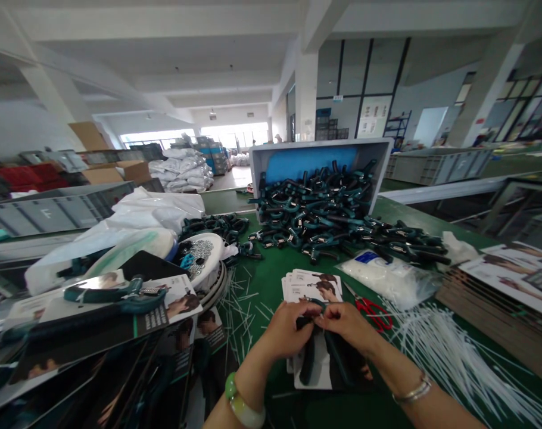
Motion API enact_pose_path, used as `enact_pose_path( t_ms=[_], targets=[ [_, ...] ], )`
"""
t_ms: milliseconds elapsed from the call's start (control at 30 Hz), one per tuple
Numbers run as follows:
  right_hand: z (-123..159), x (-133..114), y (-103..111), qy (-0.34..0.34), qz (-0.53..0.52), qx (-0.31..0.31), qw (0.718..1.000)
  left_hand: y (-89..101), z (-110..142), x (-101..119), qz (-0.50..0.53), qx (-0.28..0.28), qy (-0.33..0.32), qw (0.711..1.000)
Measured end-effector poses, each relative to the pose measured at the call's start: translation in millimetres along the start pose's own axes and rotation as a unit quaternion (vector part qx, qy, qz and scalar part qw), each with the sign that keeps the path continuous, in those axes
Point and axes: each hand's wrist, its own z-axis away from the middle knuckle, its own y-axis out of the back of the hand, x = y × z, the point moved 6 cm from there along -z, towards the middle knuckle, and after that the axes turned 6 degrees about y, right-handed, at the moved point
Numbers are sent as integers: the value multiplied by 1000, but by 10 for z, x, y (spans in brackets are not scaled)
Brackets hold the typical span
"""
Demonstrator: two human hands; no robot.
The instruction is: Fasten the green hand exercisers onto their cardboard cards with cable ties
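Over printed cards (318, 288), hands (314, 325) holding pliers (339, 357) (lettering illegible)

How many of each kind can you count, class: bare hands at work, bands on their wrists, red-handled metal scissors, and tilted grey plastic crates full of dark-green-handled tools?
Bare hands (left, right): 2
Wrist bands (green-and-yellow bangle, silver metal bracelet): 2
Red-handled metal scissors: 1
Tilted grey plastic crate: 1
Total: 6

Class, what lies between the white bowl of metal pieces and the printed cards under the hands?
White ties lie scattered on the green tabletop between the bowl and the cards in the head view.
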Motion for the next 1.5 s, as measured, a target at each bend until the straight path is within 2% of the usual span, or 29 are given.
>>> enact_pose_path(
  t_ms=[100,233,367,433,500,567,667,733,800,867,933,1000,1167,1267,1333,1400,1500],
  targets=[
    [-10,-1,11,7,16,14,1000,24,18,29,-4,3,-5,1000],
    [41,-30,5,26,28,44,998,-33,-9,2,-34,70,14,997],
    [163,-119,44,108,47,125,985,-27,-1,25,-40,160,1,986],
    [223,-180,42,163,61,141,975,-2,33,72,-51,198,-12,979],
    [250,-236,18,210,84,130,965,18,81,152,-66,229,-38,970],
    [225,-266,-18,228,139,105,958,17,128,253,-87,249,-76,962],
    [112,-231,-59,191,253,57,947,-23,159,386,-118,234,-135,956],
    [51,-204,-72,182,284,23,941,-16,151,392,-113,216,-138,960],
    [37,-208,-48,204,255,23,945,32,134,303,-82,207,-92,971],
    [68,-228,13,232,202,58,950,45,131,165,-56,180,-26,982],
    [122,-254,58,255,165,92,948,-10,157,42,-59,138,30,988],
    [186,-300,51,281,155,97,942,-83,207,-45,-78,115,81,987],
    [359,-443,-107,346,239,1,907,-162,283,-87,-88,132,162,974],
    [419,-449,-140,329,327,-24,886,-147,260,-101,-81,133,189,970],
    [431,-430,-115,308,345,-8,887,-118,234,-132,-76,133,214,965],
    [433,-403,-90,300,320,7,899,-97,201,-159,-77,125,236,961],
    [419,-364,-100,311,273,-15,910,-86,143,-167,-84,102,257,957]
  ],
)
